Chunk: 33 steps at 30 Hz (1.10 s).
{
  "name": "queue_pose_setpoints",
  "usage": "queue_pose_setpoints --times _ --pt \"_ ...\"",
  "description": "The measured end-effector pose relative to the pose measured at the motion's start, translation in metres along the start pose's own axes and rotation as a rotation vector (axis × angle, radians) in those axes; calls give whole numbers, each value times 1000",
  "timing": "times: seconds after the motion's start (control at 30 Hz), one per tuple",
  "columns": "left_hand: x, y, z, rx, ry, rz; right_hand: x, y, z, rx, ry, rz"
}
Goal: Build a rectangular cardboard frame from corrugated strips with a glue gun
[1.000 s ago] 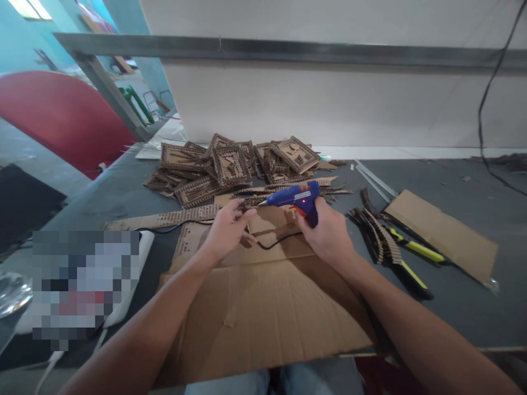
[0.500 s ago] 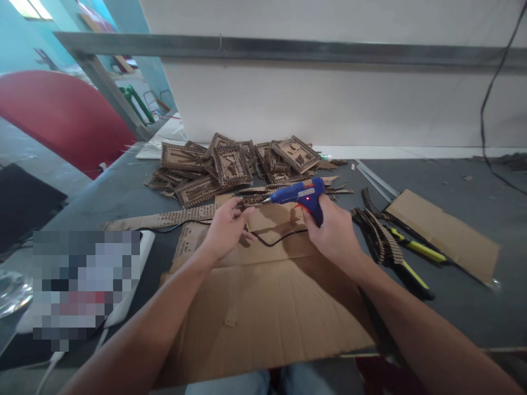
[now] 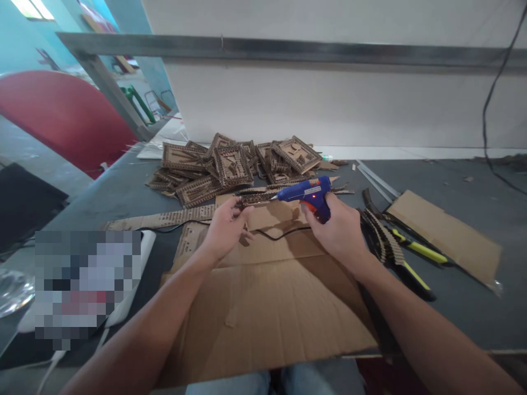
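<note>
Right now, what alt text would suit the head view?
The right hand grips a blue glue gun, its nozzle at a cardboard strip pinched by the left hand, above a flat cardboard sheet. A pile of cardboard frames lies behind.

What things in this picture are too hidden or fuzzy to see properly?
All in the head view:
- Blurred patch at the left: blocky squares cover whatever lies there.
- Glue gun handle: wrapped by the right hand.
- Whether glue is coming out onto the cardboard strip held by the left hand: too small to tell.
- Black wire: both ends cut off by the picture's top and right edges.
</note>
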<state>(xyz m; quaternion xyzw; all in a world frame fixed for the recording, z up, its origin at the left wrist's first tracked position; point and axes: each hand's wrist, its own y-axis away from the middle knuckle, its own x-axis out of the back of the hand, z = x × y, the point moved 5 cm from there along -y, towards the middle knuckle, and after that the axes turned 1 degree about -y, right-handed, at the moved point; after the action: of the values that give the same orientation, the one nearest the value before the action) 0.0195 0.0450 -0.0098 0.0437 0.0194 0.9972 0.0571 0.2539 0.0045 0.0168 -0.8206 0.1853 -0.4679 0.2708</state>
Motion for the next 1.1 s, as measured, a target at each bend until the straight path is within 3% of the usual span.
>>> queue_pose_setpoints --times 0.23,0.53,0.87,1.1 --pt "1 0 0 -2 9 3 4 0 0 61 17 -8" --pt "2 0 1 -27 -11 24 5 -4 6 -20 36 44" --pt "5 -3 -1 -46 -30 35 9 -6 11 -19 75 8" --pt "6 -2 -3 -22 -19 67 9 -7 14 -31 84 55"
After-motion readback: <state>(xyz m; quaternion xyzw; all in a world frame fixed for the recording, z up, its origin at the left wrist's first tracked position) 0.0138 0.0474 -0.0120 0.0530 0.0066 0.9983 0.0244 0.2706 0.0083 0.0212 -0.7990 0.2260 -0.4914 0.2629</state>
